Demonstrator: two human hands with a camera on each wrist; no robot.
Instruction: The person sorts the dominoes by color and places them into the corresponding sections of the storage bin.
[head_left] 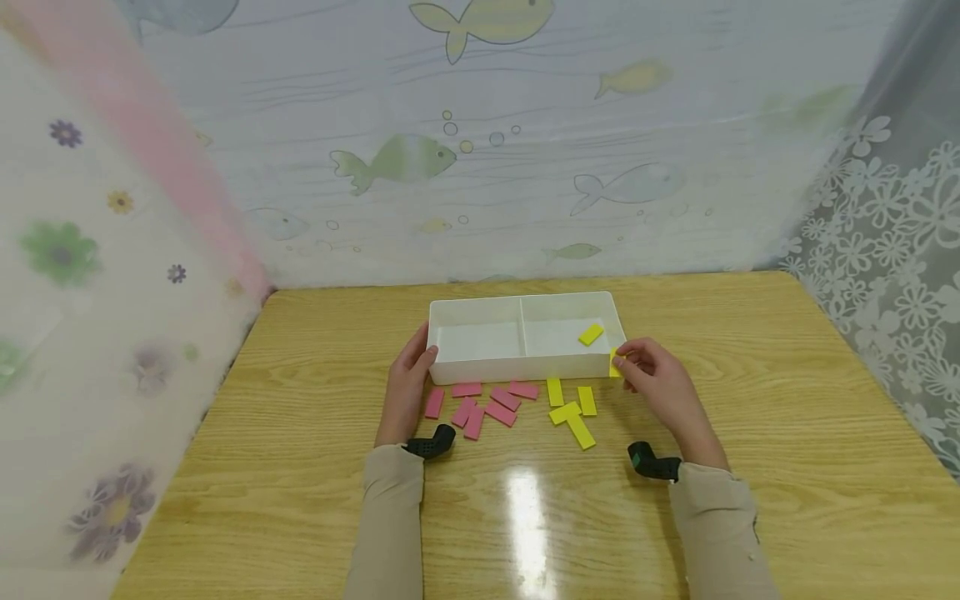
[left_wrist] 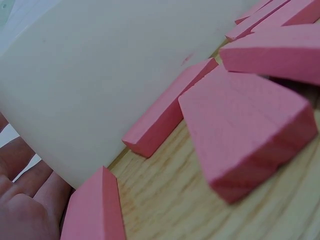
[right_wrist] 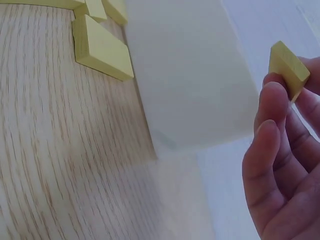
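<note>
A white two-compartment tray point(head_left: 525, 363) sits on the wooden table. One yellow block point(head_left: 590, 334) lies in its right compartment; the left compartment holds nothing. My left hand point(head_left: 408, 379) grips the tray's front left corner, seen as the white tray wall point(left_wrist: 100, 85) in the left wrist view. My right hand point(head_left: 651, 371) pinches a yellow block point(right_wrist: 289, 69) at the tray's front right corner point(right_wrist: 195, 90). Several pink blocks point(head_left: 483, 402) and several yellow blocks point(head_left: 570, 407) lie loose in front of the tray.
The table point(head_left: 787, 433) is backed by a fish-print curtain point(head_left: 525, 142), with floral curtains at the left and right edges. Pink blocks point(left_wrist: 240, 125) crowd the left wrist view. Bare wood spreads to either side of the tray and toward me.
</note>
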